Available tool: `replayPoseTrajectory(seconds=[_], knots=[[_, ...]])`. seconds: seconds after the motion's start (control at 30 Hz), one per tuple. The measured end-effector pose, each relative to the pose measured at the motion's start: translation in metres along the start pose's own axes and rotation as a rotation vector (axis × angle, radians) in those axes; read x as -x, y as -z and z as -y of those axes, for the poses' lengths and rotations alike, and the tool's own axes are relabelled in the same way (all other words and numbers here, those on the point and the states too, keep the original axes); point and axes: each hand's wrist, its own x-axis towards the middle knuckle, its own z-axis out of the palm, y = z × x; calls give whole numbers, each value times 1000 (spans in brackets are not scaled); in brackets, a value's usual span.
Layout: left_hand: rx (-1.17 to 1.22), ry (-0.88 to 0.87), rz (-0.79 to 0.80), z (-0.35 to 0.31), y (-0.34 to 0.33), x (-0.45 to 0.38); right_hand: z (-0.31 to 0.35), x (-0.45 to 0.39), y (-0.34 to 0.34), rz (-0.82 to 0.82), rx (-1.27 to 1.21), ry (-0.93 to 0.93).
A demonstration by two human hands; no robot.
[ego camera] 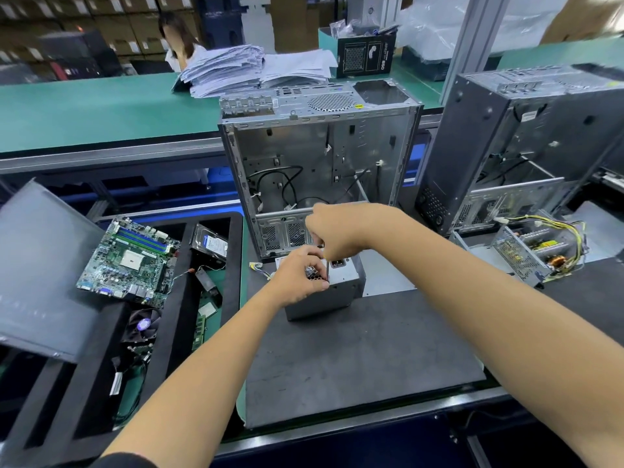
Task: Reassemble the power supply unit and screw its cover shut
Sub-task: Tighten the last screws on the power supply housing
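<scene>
- A small grey sheet-metal power supply unit (332, 288) is standing on a dark grey foam work mat (354, 359), just in front of an open, emptied silver computer case (317, 170) rising at twelve o'clock from it.
- The left hand (299, 278) is wrapping its curled fingers over the unit's top left edge and perforated fan grille, gripping the box.
- The right hand (332, 233) is hovering directly above the unit's top with its fingers bunched downward around something thin and dark; what it is pinching is too small to tell.
- A bundle of coloured wires (258, 269) is poking out at nine o'clock from the unit.
- A green motherboard (130, 260) is lying tilted in a black foam parts tray (101, 383) at nine o'clock from the unit, with a hard drive (211, 244) in the next compartment to its right.
- A cooler fan (141, 327) is sitting at six o'clock from the motherboard.
- A second, opened power supply with yellow wiring (537, 255) is resting at three o'clock, beside a dark grey tower case (499, 143).
- A stack of white papers (236, 69) is lying on the green bench (84, 109) at twelve o'clock, beyond the open case.
</scene>
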Motion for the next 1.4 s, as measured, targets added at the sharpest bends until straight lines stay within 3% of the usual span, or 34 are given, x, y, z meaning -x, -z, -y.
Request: replayPoseTrajectory(seconds=[0.1, 0.23, 0.43, 0.6, 0.7, 0.93, 1.1, 1.2, 1.4], knots=[[16, 3, 7, 1, 0, 0, 1, -5, -6, -181, 53, -40], [9, -5, 9, 1, 1, 1, 0, -7, -16, -228, 136, -74], [25, 9, 28, -1, 3, -1, 0, 2, 3, 84, 15, -62], [7, 25, 55, 3, 3, -4, 2, -3, -1, -128, 32, -70], [27, 21, 39, 4, 3, -5, 5, -6, -5, -166, 38, -91], [85, 52, 55, 5, 3, -6, 3, -1, 5, 60, -7, -58], [38, 58, 52, 3, 3, -7, 1, -6, -2, -121, 16, -150], [29, 71, 83, 3, 5, -8, -1, -8, -3, -121, -17, -229], [26, 69, 75, 3, 3, -8, 0, -5, 6, 100, 9, -179]])
